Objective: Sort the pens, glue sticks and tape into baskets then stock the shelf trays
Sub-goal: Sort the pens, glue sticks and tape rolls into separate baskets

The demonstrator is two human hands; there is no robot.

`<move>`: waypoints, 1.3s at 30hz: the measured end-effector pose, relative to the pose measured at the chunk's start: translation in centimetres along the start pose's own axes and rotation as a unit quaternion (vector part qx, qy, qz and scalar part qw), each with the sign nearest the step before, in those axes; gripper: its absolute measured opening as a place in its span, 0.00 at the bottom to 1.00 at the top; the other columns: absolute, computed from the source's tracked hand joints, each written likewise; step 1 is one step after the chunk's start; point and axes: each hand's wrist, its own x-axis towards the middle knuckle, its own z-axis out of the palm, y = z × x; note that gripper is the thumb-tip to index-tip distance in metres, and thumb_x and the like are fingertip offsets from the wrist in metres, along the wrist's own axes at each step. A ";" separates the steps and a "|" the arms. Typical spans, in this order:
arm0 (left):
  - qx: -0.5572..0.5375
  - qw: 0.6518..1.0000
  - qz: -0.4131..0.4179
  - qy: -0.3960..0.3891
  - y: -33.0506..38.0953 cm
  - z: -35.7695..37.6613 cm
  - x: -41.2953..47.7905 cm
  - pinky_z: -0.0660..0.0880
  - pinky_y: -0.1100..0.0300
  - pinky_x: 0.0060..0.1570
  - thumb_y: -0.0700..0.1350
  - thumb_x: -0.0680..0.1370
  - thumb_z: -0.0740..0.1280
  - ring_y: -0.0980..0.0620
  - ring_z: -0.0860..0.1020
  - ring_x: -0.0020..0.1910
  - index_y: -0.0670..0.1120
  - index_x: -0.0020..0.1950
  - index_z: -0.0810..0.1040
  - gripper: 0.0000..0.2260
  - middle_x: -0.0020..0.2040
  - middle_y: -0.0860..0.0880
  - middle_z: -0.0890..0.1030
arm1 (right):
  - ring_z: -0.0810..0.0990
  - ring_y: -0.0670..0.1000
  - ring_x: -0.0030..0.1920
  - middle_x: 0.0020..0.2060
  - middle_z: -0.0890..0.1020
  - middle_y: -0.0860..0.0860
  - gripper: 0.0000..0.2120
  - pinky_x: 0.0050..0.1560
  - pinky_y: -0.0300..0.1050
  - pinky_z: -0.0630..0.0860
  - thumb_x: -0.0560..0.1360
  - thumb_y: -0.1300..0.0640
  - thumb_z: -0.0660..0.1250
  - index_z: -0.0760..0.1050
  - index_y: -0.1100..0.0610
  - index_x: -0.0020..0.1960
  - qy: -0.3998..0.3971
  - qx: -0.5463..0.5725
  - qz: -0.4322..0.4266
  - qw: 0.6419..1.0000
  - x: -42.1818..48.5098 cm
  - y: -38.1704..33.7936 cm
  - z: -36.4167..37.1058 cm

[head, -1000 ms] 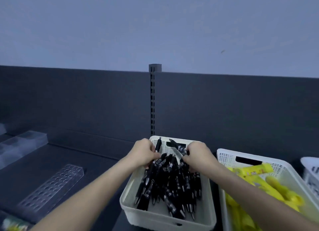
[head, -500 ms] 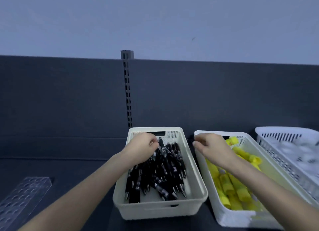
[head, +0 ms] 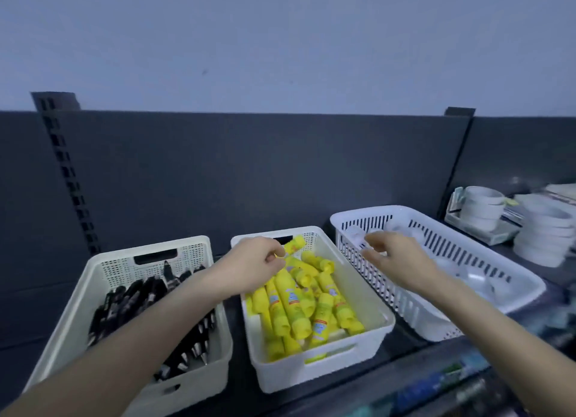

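Observation:
Three baskets stand in a row on the dark shelf. The cream basket (head: pixel 199 245) on the left holds several black pens (head: pixel 134 298). In the middle basket (head: pixel 314 371) lie several yellow glue sticks (head: pixel 293 310). My left hand (head: pixel 255 262) hovers over its far end and pinches one yellow glue stick (head: pixel 295 244) that points up and to the right. The white slotted basket (head: pixel 442 245) on the right holds pale tape rolls (head: pixel 473 279), which are blurred. My right hand (head: pixel 397 256) hangs over its left end with loosely curved fingers that hold nothing.
Stacks of white tape rolls (head: pixel 481 211) (head: pixel 545 240) stand at the far right, behind the slotted basket. A slotted shelf upright (head: pixel 67 173) runs up the dark back panel (head: pixel 265 173). Blurred coloured goods (head: pixel 436 382) lie below the shelf's front edge.
The view has swung right. My left hand left the pens and now pinches a glue stick. My right hand went from the pen basket past the glue sticks to the slotted basket.

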 end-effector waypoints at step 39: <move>0.121 0.976 -0.039 -0.175 14.2 14.1 18.6 0.69 0.61 0.51 0.54 0.75 0.66 0.54 0.71 0.52 0.51 0.58 0.69 0.15 0.59 0.51 0.72 | 0.72 0.48 0.60 0.63 0.70 0.45 0.19 0.62 0.46 0.70 0.76 0.46 0.63 0.68 0.46 0.66 -0.256 -0.026 -0.234 0.938 8.9 23.4 -3.6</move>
